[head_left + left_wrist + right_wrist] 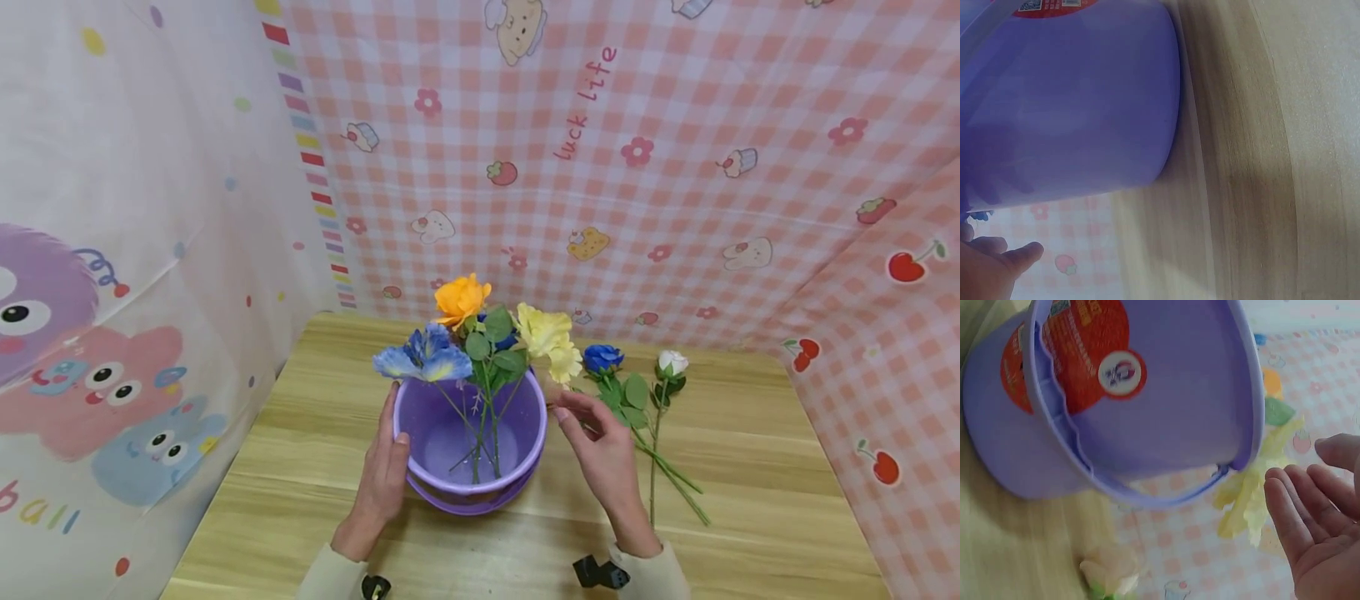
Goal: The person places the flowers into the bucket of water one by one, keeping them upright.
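The purple bucket (432, 429) is standing upright on the worktop (285, 467), between the two hands. The left hand (384, 473) is resting nearly straight fingers along its left side, the thumb lying at the rim. The right hand (606, 457) is holding nothing; its fingers are curving loosely, thumb apart, just beside the right rim, near the yellow flower (542, 329) leaning in the bucket.

The person wears pale cream, plain-looking sleeves: the left sleeve (333, 577) and the right sleeve (654, 575) both stop short of the bare left hand (386, 471) and bare right hand (607, 458). Beside the left one shows a small, rounded black device (376, 587) with a light glint; beside the right, a blockier, angular black unit (602, 573).
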`<state>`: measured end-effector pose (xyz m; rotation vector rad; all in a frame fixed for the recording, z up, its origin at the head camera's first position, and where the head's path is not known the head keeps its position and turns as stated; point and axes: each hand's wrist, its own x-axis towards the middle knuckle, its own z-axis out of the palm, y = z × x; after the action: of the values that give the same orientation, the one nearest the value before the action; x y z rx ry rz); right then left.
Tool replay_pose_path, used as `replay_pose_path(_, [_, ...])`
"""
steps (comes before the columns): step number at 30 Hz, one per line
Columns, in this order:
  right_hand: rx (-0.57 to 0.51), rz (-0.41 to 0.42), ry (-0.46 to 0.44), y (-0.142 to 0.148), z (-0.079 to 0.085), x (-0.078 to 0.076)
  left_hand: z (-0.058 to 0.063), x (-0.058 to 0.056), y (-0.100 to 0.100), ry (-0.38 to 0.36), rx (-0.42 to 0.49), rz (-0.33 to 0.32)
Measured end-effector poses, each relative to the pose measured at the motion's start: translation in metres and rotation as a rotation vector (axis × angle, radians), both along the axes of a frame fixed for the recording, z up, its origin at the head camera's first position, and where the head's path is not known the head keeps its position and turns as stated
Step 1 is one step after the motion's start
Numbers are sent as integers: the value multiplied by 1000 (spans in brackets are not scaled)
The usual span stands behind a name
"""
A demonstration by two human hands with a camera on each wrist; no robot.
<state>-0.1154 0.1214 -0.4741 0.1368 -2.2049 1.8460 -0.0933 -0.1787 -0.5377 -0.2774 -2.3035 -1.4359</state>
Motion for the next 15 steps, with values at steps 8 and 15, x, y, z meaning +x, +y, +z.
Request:
replay_pose_path(8, [-81,-46,-46,31,-10,-2,1,0,0,-2,0,0])
replay_pose_path(15, [-55,-110,-95,68,-27,-9,1,1,0,-6,-2,2])
